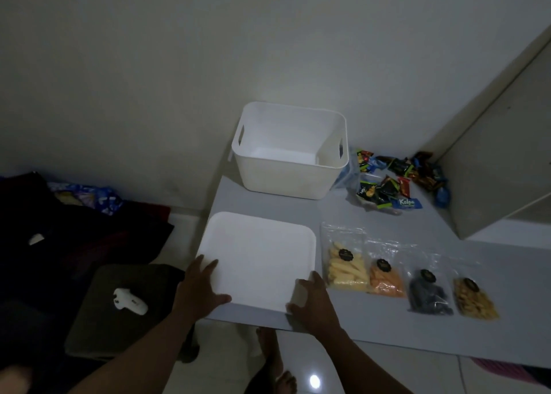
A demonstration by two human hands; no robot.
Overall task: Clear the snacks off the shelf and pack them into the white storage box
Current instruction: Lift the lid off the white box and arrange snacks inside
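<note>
The white storage box [286,173] stands open and empty at the back of the grey shelf [387,328]. Its flat white lid [259,256] lies in front of it near the shelf's front left corner. My left hand [199,289] grips the lid's near left corner. My right hand [310,301] grips its near right corner. To the right of the lid lie several clear snack bags in a row: pale yellow sticks [347,270], orange pieces [386,280], dark pieces [429,295] and golden chips [474,299]. A heap of small wrapped snacks [396,179] lies right of the box.
A white wall rises behind the shelf. A slanted white panel [501,155] closes off the right side. Left and below, dark cloth [59,235] and a cushion with a white device [129,301] lie on the floor. My bare feet [274,361] stand under the shelf edge.
</note>
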